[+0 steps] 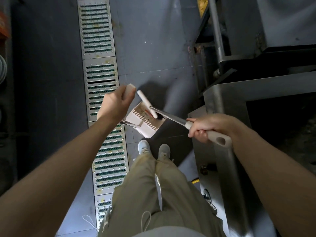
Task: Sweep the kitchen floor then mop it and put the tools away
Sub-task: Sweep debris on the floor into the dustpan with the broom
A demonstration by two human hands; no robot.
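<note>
Sweeping step: you were at the collecting part of the sweep, looking down at your own feet on the grey kitchen floor [150, 53].
Left hand: your left hand [114, 101] had its fingers curled round the pale grip of the dustpan handle [129, 89].
Right hand: your right hand [206, 127] gripped the broom handle [212, 135] tightly, fingers wrapped round it.
Dustpan: the dustpan [145, 119] sat low in front of your shoes, beside the floor drain grate [100, 69], with a little debris inside.
Broom: the broom head [147, 104] lay across the pan's mouth, touching its comb edge.
Progress: by my judgement, sweeping was nearly done and mopping not begun.
Next move: you likely needed to draw the bristles through the comb, then carry the pan level.
</note>
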